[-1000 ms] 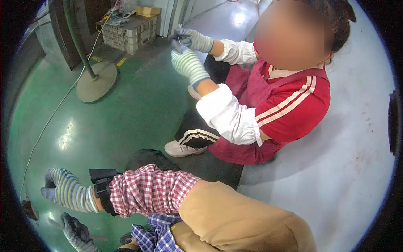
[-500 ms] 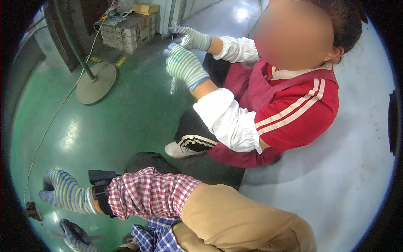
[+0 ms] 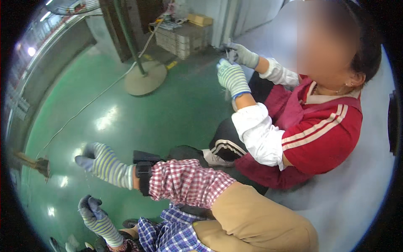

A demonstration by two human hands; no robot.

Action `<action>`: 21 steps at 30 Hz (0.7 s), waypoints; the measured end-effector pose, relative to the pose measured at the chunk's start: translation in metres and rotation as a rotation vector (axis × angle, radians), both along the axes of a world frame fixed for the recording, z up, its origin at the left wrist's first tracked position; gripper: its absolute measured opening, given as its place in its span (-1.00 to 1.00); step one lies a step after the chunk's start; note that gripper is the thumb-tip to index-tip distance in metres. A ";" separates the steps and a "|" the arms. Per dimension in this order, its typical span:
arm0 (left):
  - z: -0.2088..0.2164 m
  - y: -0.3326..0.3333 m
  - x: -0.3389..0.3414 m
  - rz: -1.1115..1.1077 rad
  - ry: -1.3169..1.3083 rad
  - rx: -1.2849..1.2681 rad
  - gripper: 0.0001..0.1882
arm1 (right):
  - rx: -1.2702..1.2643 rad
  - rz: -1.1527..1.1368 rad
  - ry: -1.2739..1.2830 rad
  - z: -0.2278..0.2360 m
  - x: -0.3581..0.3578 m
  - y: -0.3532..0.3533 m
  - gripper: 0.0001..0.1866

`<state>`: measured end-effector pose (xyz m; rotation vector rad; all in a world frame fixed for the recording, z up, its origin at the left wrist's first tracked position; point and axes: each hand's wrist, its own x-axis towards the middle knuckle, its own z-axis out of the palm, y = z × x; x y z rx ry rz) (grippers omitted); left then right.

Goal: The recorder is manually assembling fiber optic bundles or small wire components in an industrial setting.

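Over a glossy green floor, the right hand and left hand, covered by grey-fingered striped knit gloves, are held curled, their grip impossible to tell.

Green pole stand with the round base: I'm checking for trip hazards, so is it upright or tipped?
Upright: its round base lies flat on the shiny green floor, with the green pole rising from it.

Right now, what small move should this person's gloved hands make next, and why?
Probably raise the left hand toward the right hand: the two are apart, and what looks like a faint, thin strand seems to hang below the right one, where the left could perhaps steady it.
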<state>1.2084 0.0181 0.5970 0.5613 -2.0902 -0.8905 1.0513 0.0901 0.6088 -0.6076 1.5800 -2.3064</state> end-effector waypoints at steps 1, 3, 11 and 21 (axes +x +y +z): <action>0.004 0.011 -0.001 -0.004 0.046 -0.033 -0.90 | -0.020 0.014 -0.020 -0.002 0.001 0.001 -0.70; 0.003 0.012 0.004 -0.028 0.044 0.011 -0.90 | -0.089 0.086 -0.067 -0.004 0.004 0.002 -0.68; 0.021 0.030 0.012 0.086 -0.035 -0.162 -0.82 | -0.077 0.124 0.015 0.017 0.016 0.032 -0.59; 0.038 0.040 0.033 -0.505 0.182 1.573 -0.85 | -0.104 0.177 0.116 0.016 0.024 0.045 -0.69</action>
